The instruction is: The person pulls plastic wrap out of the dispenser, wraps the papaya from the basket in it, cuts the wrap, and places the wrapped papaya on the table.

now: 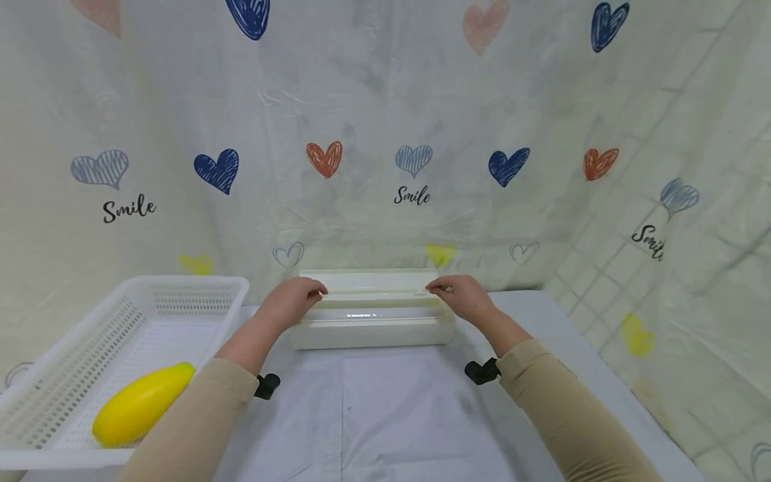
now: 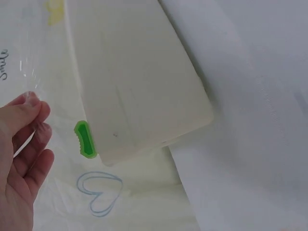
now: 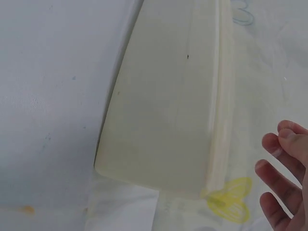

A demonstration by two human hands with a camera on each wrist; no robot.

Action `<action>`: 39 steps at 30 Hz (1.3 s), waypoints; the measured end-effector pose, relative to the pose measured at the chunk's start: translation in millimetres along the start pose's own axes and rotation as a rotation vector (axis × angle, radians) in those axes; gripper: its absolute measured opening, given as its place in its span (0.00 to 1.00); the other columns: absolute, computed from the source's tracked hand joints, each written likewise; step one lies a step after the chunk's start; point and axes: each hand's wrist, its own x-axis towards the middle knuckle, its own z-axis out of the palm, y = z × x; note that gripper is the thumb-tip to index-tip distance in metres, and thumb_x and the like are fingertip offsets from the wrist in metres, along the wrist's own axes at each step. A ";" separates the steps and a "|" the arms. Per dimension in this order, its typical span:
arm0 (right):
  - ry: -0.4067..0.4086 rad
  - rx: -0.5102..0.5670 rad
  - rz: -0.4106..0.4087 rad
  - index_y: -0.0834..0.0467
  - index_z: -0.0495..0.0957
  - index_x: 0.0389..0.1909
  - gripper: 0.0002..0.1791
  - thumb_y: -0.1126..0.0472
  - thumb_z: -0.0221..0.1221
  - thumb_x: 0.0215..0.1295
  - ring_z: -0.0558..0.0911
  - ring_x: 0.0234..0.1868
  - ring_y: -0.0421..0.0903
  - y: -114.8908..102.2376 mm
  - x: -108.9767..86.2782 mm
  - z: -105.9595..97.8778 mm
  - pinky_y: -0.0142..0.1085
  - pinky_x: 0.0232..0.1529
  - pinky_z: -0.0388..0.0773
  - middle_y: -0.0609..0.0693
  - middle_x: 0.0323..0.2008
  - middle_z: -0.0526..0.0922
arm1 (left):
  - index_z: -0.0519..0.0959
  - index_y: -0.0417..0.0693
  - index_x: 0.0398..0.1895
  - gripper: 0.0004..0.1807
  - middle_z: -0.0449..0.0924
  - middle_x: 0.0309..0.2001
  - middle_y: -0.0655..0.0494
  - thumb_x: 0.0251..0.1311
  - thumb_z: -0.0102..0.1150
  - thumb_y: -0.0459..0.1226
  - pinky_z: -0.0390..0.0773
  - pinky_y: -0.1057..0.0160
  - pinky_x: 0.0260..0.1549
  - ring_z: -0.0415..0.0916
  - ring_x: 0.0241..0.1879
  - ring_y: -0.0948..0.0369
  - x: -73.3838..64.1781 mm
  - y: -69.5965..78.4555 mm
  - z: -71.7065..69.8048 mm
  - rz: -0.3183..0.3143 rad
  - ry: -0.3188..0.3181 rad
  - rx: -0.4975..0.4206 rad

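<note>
A long white cling film dispenser [image 1: 373, 335] stands on the table against the back sheet, its lid raised. Clear cling film [image 2: 30, 72] shows as faint shiny creases in the left wrist view. My left hand [image 1: 293, 301] pinches the film between thumb and fingers above the dispenser's left end. Over the right end, my right hand [image 1: 464, 298] has thumb and index finger together at the film's other edge; the film is barely visible there, and the other fingers [image 3: 276, 178] are spread. A green slider [image 2: 85, 139] sits on the dispenser's edge near my left hand.
To the left is a white perforated plastic basket [image 1: 231, 294] with a long yellow fruit [image 1: 141, 405] in it. A white cloth [image 1: 385, 408] covers the table. A heart-printed plastic sheet [image 1: 361, 221] hangs behind and to the right.
</note>
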 end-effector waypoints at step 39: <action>0.076 -0.082 -0.134 0.55 0.86 0.50 0.12 0.62 0.59 0.71 0.82 0.49 0.51 -20.0 -5.9 -48.1 0.49 0.51 0.79 0.51 0.47 0.86 | 0.84 0.49 0.49 0.10 0.82 0.44 0.58 0.69 0.59 0.36 0.80 0.57 0.49 0.80 0.46 0.57 -11.3 22.7 -42.9 0.113 0.127 0.088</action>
